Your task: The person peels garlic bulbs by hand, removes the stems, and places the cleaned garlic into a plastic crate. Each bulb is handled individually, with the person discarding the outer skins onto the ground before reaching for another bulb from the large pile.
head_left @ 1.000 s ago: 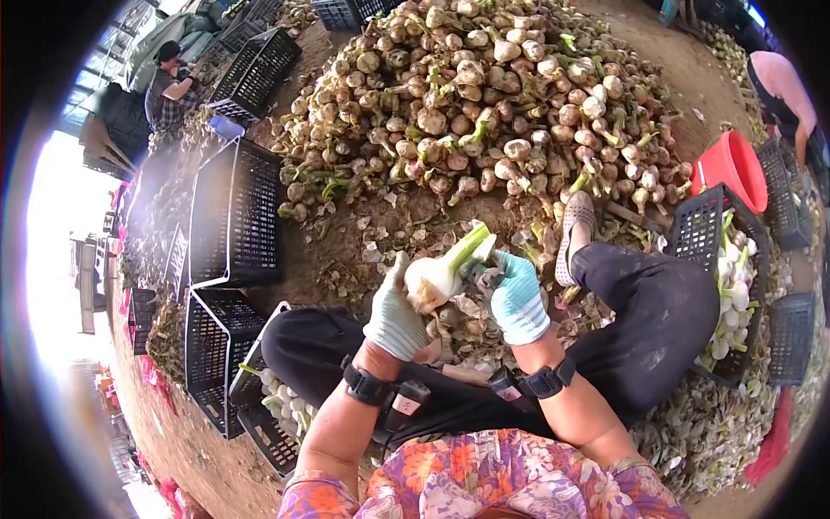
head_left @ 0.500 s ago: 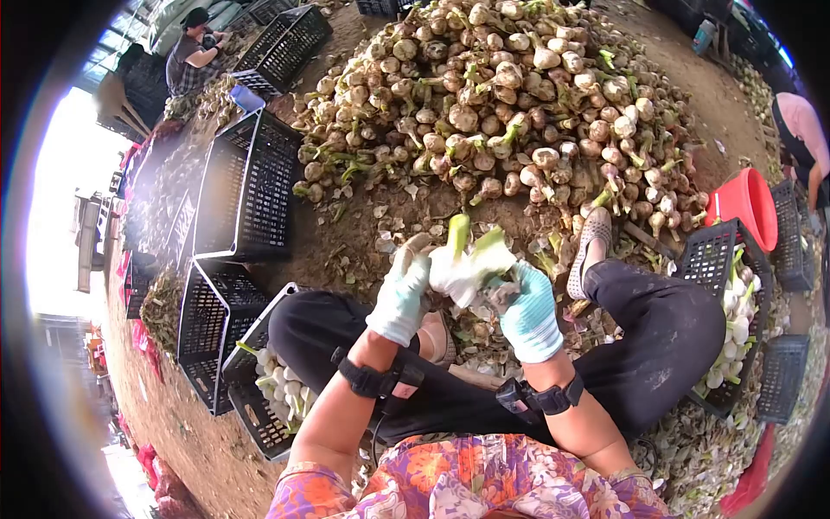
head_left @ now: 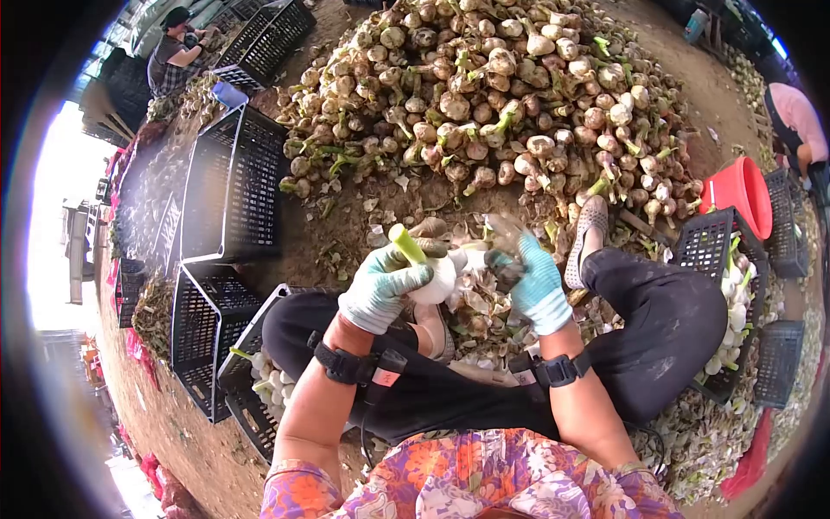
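- Broad heap of brown-skinned, untrimmed garlic bulbs (head_left: 484, 104) — by far the larger share, apparently still to be handled.
- Black slatted plastic crate (head_left: 705, 246) at right: part-loaded with clean white bulbs (head_left: 737, 303), seemingly finished.
- Black plastic crate (head_left: 251, 419) beside left knee: more white bulbs inside.
- Left hand (head_left: 376, 290), striped pale-green glove: fingers and thumb closed round one bulb.
- Right hand (head_left: 538, 284), matching glove: fingers part-curled, blurred — cannot tell whether anything is pinched.
- White garlic bulb with green stem stub (head_left: 437, 281): between the hands, looks mostly peeled.
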Motion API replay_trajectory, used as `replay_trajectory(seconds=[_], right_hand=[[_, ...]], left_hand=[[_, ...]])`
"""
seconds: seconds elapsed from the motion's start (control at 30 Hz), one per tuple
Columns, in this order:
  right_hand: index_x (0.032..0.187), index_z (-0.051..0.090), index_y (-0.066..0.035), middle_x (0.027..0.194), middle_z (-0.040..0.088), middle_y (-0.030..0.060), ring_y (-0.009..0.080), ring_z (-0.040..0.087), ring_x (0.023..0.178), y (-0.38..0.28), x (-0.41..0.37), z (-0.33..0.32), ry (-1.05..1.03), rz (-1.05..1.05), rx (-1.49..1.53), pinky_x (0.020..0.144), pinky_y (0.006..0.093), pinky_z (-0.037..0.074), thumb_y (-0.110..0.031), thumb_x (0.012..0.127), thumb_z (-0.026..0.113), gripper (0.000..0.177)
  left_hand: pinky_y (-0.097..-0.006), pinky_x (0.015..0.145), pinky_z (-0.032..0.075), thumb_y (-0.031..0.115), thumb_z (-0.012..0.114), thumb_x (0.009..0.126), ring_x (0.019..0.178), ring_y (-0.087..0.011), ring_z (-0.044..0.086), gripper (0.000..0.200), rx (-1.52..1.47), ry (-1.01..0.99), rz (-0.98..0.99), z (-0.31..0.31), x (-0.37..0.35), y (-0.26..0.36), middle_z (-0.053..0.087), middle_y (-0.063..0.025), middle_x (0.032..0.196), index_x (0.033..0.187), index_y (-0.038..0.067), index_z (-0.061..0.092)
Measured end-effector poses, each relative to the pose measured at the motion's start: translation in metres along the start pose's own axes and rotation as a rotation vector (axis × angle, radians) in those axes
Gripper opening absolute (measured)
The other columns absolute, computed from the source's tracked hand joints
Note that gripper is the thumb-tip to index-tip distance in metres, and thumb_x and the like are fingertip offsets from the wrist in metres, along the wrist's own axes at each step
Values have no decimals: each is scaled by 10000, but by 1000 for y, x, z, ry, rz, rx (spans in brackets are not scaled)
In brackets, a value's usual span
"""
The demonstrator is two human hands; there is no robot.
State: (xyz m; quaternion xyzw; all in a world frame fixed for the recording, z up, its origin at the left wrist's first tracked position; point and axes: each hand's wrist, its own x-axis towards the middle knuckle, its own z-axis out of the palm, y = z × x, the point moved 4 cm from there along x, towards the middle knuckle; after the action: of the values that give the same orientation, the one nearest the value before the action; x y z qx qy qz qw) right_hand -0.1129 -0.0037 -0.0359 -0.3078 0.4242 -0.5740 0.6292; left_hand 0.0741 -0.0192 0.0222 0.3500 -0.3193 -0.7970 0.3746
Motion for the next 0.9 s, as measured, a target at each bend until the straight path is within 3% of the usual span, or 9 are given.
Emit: replay_trajectory(seconds=[0.1,0.27,0.33,0.43,0.53,0.67,0.73,0.83,0.9], right_hand=[[1134,499,-12,975,577,76,134,572,731,-24,-9,35,-262,565,482,580,222,458,32,806,473,332],[887,574,24,701,555,6,36,459,551,-13,-15,51,-159,187,65,505,199,402,16,798,500,116],[825,576,10,714,600,50,91,503,575,-35,-20,63,-119,-352,-712,524,224,428,41,785,476,112],[830,596,6,693,606,69,143,577,647,40,0,17,164,410,-202,561,274,454,31,763,499,121],[927,602,-37,698,614,61,191,598,732,175,11,-49,-33,218,-869,611,268,461,78,731,504,247],[1211,431,-92,1169,475,100,175,530,925,58,11,41,-196,4,-469,675,266,474,35,742,551,501],[1202,433,-82,1137,491,100,175,531,906,3,10,84,-101,480,128,691,278,478,44,721,571,517],[1111,506,-19,913,593,93,124,530,656,25,15,89,-235,-350,-686,582,226,458,77,704,557,421],[1008,547,-10,814,594,87,136,537,632,50,11,84,-317,-170,-640,561,237,453,87,698,535,325]], left_hand=[[-303,893,394,109,643,740,1015,-187,516,457,13,-109,-61,-4,1,0,524,-91,1133,1148,-24,485],[-251,733,461,120,638,760,805,-141,574,318,287,186,30,-7,5,4,598,-75,929,1037,-12,554],[-231,676,472,118,635,769,728,-122,577,244,291,407,55,-25,9,-4,609,-60,836,967,-14,581],[-338,727,498,126,560,816,847,-224,581,223,-31,418,60,-33,12,1,575,-130,963,983,-21,551],[-425,805,471,202,567,809,950,-309,546,284,-262,358,12,-50,12,12,533,-187,1062,977,-25,540],[-436,877,431,250,549,821,1016,-333,504,370,-512,256,28,-54,10,34,499,-223,1124,985,-79,511],[-435,882,428,260,548,823,1028,-325,497,362,-505,243,23,-49,12,34,504,-218,1116,942,-81,526],[-446,856,441,254,530,839,1014,-316,502,319,-360,321,-16,-38,17,22,500,-206,1122,916,-56,540],[-442,832,449,294,498,851,962,-314,529,375,-516,371,-146,-57,24,9,516,-212,1079,973,-61,504]])
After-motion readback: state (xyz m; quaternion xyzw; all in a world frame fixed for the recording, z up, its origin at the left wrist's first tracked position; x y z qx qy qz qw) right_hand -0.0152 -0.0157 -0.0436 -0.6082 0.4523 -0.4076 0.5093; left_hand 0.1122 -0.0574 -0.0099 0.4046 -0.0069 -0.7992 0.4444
